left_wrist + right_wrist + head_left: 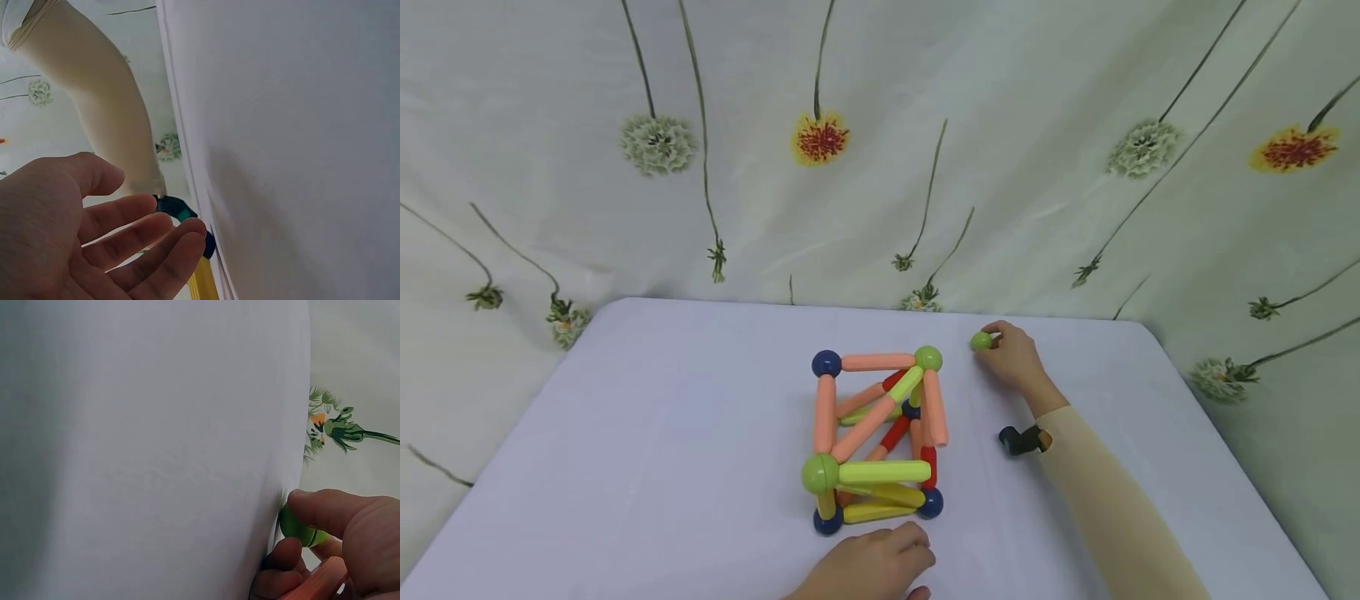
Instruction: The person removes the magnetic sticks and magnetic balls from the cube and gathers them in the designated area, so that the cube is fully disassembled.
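My right hand [1011, 358] pinches a green ball [981, 341] between thumb and fingers at the table's far side. In the right wrist view the thumb covers part of this ball [297, 526]. A salmon rod [319, 581] shows by those fingers; whether they hold it I cannot tell. Left of that hand stands a boxy frame of rods and balls, with a navy ball [827, 364] and green balls [928, 358] at its upper corners. A salmon rod [934, 408] and a yellow-green rod [883, 472] each have one end free. Loosely bent, my left hand [868, 562] lies before the frame, holding nothing.
The frame stands on a white-covered table [700, 433]. Behind hangs a pale cloth [880, 208] printed with flowers. A dark wrist camera [1021, 441] sits at the right cuff, beside the frame's right side.
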`<state>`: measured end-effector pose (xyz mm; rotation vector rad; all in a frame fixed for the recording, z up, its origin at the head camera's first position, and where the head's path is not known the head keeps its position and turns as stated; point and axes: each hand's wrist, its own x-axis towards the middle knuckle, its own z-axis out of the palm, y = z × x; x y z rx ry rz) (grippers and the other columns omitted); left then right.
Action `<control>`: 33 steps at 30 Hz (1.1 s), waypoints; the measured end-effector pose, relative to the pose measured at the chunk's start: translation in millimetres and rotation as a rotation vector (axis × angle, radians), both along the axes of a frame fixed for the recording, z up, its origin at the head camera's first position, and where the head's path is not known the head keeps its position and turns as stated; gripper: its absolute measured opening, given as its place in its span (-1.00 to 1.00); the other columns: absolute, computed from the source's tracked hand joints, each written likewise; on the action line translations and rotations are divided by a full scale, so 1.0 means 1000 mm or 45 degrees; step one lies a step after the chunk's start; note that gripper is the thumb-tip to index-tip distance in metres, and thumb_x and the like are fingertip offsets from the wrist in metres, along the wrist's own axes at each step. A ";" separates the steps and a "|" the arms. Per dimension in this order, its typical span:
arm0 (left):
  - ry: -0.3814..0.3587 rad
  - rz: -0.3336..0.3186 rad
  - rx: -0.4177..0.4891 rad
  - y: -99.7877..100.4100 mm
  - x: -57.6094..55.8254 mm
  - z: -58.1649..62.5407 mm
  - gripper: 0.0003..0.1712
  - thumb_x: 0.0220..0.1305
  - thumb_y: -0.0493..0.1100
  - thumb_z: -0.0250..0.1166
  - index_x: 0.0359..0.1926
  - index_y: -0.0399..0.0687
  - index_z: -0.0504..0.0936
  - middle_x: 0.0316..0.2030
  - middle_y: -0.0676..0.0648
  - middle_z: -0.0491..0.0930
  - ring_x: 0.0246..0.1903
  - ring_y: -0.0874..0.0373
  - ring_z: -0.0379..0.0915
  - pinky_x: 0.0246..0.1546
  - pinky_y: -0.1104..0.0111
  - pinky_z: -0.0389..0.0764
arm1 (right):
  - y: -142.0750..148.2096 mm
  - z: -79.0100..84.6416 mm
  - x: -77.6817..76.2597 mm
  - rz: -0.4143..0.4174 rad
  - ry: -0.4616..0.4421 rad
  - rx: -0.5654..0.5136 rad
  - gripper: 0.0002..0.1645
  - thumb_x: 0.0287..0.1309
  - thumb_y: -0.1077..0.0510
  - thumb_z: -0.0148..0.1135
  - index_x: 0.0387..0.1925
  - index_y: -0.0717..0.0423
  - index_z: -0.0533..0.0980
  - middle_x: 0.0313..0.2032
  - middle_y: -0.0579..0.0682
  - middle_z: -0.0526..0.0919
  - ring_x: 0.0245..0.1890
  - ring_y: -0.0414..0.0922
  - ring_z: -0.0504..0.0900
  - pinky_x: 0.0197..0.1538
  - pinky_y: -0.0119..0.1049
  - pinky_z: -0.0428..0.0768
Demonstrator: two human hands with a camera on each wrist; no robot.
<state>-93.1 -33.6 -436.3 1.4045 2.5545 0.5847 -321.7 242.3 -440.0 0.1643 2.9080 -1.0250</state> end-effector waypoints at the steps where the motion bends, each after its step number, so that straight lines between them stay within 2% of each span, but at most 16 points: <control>1: 0.002 -0.003 -0.002 0.000 0.000 0.000 -0.76 0.31 0.02 0.28 -0.10 0.03 0.66 -0.17 0.17 0.50 -0.35 0.48 0.40 -0.33 0.72 0.41 | 0.000 -0.001 -0.001 -0.001 -0.006 -0.009 -0.49 0.18 0.15 0.28 0.15 0.15 0.41 -0.07 0.18 0.52 -0.12 0.07 0.47 -0.04 -0.06 0.49; 10: 0.022 -0.009 -0.060 0.000 0.001 0.003 -0.74 0.30 0.05 0.29 -0.08 0.07 0.65 -0.14 0.17 0.50 -0.32 0.47 0.42 -0.29 0.68 0.45 | -0.003 0.001 0.000 -0.018 -0.047 -0.091 -0.46 0.07 0.26 0.34 0.08 0.15 0.36 -0.03 0.17 0.46 -0.09 0.08 0.47 -0.03 -0.08 0.51; 17: 0.038 0.000 -0.071 0.001 0.004 0.003 -0.74 0.29 0.05 0.30 -0.08 0.08 0.66 -0.11 0.16 0.51 -0.32 0.47 0.43 -0.30 0.68 0.44 | -0.004 -0.001 0.004 -0.045 -0.062 -0.109 -0.43 0.09 0.25 0.34 0.13 0.15 0.36 0.03 0.18 0.45 -0.05 0.08 0.47 0.00 -0.06 0.51; 33: 0.001 0.016 -0.081 0.002 0.005 0.002 -0.75 0.30 0.06 0.29 -0.08 0.09 0.65 -0.10 0.17 0.51 -0.33 0.47 0.42 -0.32 0.67 0.45 | -0.002 0.000 0.008 -0.052 -0.063 -0.166 -0.33 0.06 0.24 0.37 0.21 0.14 0.33 0.13 0.20 0.40 0.02 0.09 0.42 0.03 -0.05 0.50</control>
